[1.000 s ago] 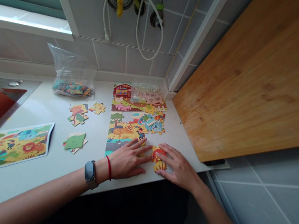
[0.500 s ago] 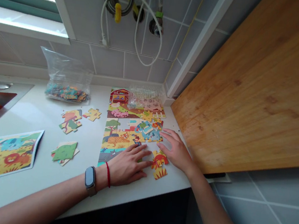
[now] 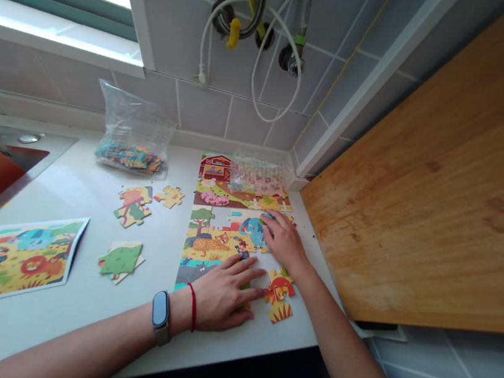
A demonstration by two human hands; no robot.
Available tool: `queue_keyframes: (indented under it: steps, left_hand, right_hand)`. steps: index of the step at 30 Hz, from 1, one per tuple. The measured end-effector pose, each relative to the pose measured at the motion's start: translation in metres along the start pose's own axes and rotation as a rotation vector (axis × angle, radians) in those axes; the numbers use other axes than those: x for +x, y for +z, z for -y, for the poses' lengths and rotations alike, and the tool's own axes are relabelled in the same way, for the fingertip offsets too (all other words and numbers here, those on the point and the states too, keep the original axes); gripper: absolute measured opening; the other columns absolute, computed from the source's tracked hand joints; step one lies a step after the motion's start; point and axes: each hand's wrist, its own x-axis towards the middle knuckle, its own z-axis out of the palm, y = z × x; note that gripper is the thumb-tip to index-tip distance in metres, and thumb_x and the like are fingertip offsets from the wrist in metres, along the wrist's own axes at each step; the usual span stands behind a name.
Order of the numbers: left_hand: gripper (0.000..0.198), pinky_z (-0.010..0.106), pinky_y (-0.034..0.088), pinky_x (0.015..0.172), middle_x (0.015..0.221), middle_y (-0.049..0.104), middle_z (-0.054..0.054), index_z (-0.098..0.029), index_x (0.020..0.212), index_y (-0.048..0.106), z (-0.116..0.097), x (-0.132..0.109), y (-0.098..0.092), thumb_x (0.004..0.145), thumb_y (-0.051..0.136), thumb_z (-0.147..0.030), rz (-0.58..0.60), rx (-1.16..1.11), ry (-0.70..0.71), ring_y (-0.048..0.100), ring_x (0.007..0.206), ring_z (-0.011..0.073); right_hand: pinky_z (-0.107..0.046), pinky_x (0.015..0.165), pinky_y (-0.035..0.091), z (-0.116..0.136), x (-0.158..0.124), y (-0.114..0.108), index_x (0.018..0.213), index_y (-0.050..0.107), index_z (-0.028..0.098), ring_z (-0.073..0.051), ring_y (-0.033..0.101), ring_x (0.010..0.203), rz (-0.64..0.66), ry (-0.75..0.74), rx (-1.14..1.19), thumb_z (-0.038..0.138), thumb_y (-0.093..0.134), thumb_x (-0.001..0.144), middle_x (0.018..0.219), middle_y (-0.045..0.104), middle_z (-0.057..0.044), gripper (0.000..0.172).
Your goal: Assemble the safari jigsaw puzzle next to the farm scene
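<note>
My left hand (image 3: 224, 294) lies palm down with fingers spread over the lower right of a partly joined animal jigsaw puzzle (image 3: 209, 244). Its fingertips rest near a small figure in a hat, and it hides the pieces below. My right hand (image 3: 285, 244) is flat and open, its fingertips on the blue elephant pieces (image 3: 253, 232) at the puzzle's upper right. Between the hands and nearer the counter edge are lion puzzle pieces (image 3: 281, 289), with a grass piece (image 3: 281, 312) below them.
Loose puzzle pieces (image 3: 133, 205) and a green piece (image 3: 121, 259) lie left of the puzzle. A picture sheet (image 3: 12, 258) is farther left. Behind stand a clear bag of pieces (image 3: 132, 156) and a farm picture (image 3: 214, 191) under clear plastic (image 3: 261, 174). A wooden board (image 3: 432, 177) leans at right.
The view has shifted, moving the scene rightward. My right hand has moved left and away from me, onto the elephant pieces, which now look straighter. My left hand stays on the puzzle.
</note>
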Motion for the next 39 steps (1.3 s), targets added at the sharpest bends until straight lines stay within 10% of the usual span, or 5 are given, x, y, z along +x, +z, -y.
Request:
queue_keyframes:
  steps: [11, 18, 39]
  left_hand:
    - [0.045, 0.057, 0.032, 0.126, 0.157, 0.055, 0.009, -0.028, 0.142, 0.063, 0.001, -0.001, 0.003, 0.1, 0.06, -0.045, -0.055, -0.004, -0.004, 0.044, 0.15, 0.0382]
    - [0.042, 0.059, 0.033, 0.124, 0.156, 0.056, 0.008, -0.029, 0.14, 0.063, 0.0, -0.002, 0.004, 0.103, 0.058, -0.047, -0.048, -0.012, -0.018, 0.043, 0.151, 0.0388]
    - [0.048, 0.064, 0.035, 0.123, 0.16, 0.05, 0.016, -0.024, 0.142, 0.063, 0.003, 0.009, 0.006, 0.097, 0.068, -0.039, -0.035, -0.046, -0.026, 0.047, 0.147, 0.0403]
  right_hand:
    - [-0.052, 0.103, 0.059, -0.054, -0.034, -0.005, 0.123, 0.076, 0.021, -0.032, 0.068, 0.113, -0.336, 0.202, -0.147, 0.028, 0.053, 0.1, 0.125, 0.071, -0.017, 0.033]
    - [-0.058, 0.12, 0.046, -0.037, -0.051, -0.023, 0.128, 0.076, 0.026, -0.034, 0.053, 0.142, -0.043, -0.015, 0.122, 0.046, 0.076, 0.092, 0.149, 0.06, -0.013, 0.041]
    - [-0.058, 0.114, 0.05, -0.03, -0.048, -0.011, 0.12, 0.081, 0.026, -0.034, 0.057, 0.135, -0.067, -0.114, 0.176, 0.04, 0.076, 0.094, 0.134, 0.072, -0.011, 0.03]
